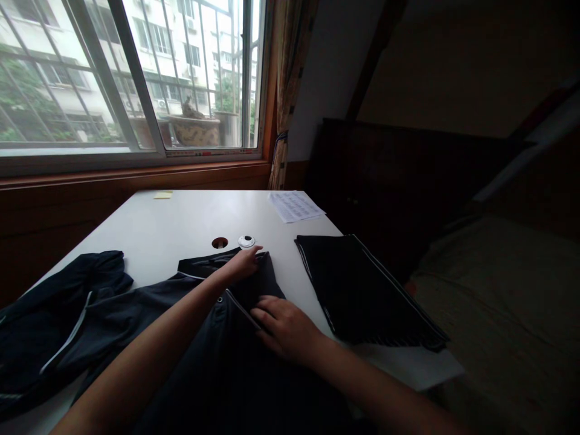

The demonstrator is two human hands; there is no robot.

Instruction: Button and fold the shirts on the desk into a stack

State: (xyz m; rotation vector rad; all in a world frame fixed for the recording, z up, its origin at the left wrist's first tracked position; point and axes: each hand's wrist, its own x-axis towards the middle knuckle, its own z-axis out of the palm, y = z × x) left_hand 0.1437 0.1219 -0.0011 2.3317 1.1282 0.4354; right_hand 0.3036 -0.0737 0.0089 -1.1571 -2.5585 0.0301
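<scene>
A dark collared shirt (136,314) with thin white piping is spread over the near part of the white table (149,226). Its sleeve reaches out to the left, and a small round button (220,299) shows near the collar. My left hand (244,263) is closed on the collar's far right side, the fingertips partly hidden. Lower and to the right, my right hand (285,327) rests on the shirt's front beside a piped edge, its fingers somewhat apart and bent. The lower part of the shirt lies in shadow beneath my forearms.
A folded stack of dark clothing (357,290) lies at the table's right edge. Beyond the collar are a round cable hole (220,243) and a white round cap (246,241). Printed papers (295,206) and yellow sticky notes (163,195) lie at the back, below a window (203,72).
</scene>
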